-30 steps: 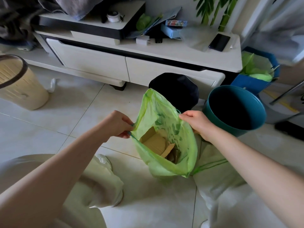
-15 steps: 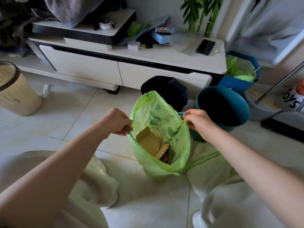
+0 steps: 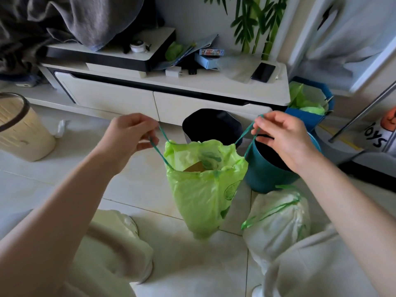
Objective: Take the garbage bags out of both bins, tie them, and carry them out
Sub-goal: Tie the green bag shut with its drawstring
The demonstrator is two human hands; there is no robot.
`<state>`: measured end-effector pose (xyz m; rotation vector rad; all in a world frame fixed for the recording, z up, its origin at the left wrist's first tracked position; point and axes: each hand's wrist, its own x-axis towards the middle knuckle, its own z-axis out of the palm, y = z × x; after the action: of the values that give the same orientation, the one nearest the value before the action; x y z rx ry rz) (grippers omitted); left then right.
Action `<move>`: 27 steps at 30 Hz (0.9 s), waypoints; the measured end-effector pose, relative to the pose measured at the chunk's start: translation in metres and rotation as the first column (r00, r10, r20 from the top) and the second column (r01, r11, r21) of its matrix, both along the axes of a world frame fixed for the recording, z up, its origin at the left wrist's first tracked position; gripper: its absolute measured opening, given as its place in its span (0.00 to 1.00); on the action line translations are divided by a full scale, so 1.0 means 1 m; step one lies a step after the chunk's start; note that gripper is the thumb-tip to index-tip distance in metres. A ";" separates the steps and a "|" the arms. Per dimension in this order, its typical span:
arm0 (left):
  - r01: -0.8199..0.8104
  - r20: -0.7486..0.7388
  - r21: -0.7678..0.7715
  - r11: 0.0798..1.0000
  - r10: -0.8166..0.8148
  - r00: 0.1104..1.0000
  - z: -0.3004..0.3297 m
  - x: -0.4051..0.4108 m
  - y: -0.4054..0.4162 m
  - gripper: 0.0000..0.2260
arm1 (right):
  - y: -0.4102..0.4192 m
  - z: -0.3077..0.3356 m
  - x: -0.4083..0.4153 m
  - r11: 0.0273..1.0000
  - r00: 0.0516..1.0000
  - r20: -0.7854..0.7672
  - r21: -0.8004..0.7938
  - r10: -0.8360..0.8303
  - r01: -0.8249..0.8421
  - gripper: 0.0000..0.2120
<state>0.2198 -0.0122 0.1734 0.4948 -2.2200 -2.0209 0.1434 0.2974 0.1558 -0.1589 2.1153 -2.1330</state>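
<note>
Pinching the drawstring: left hand (image 3: 128, 133) holds the left loop (image 3: 159, 144) between thumb and fingers, right hand (image 3: 282, 136) holds the right loop (image 3: 246, 136) the same way, both grips closed on cord. The green bag (image 3: 203, 189) hangs below and between the two hands, long axis upright, its bottom touching the floor (image 3: 182, 264); mouth partly gathered, cardboard visible inside. Cords run down and inward from each grip, roughly symmetric, neither hand clearly nearer. Judgement: next pull is outward, then knot. White tied bag (image 3: 278, 221) lies at right, teal bin (image 3: 265, 174) just behind.
</note>
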 end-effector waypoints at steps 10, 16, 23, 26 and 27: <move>-0.030 0.026 0.070 0.997 0.028 0.999 -0.009 -0.013 0.020 0.04 | -0.005 -0.005 0.011 0.982 0.995 -0.099 0.187 -0.019 0.038 0.03; 0.172 -0.027 0.111 0.979 -0.170 0.985 -0.004 -0.019 0.062 0.10 | -0.014 0.000 0.022 0.974 0.985 -0.104 0.195 0.136 -0.113 0.04; 0.297 -0.044 -0.054 0.953 -0.299 0.953 -0.015 -0.017 0.108 0.12 | -0.024 -0.005 0.026 0.971 0.994 -0.045 0.223 0.103 -0.091 0.04; 0.323 -0.046 -0.090 0.942 -0.328 0.944 -0.016 -0.017 0.118 0.13 | -0.023 -0.004 0.025 0.959 0.996 -0.046 0.278 0.076 -0.060 0.04; 0.336 -0.045 -0.102 0.936 -0.342 0.939 -0.017 -0.017 0.120 0.14 | -0.023 -0.003 0.026 0.956 0.996 -0.048 0.290 0.069 -0.052 0.04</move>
<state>0.2024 0.1079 0.1568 0.0360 -2.4880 -2.0319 0.1690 0.2746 0.1526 -0.2531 2.3908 -1.7798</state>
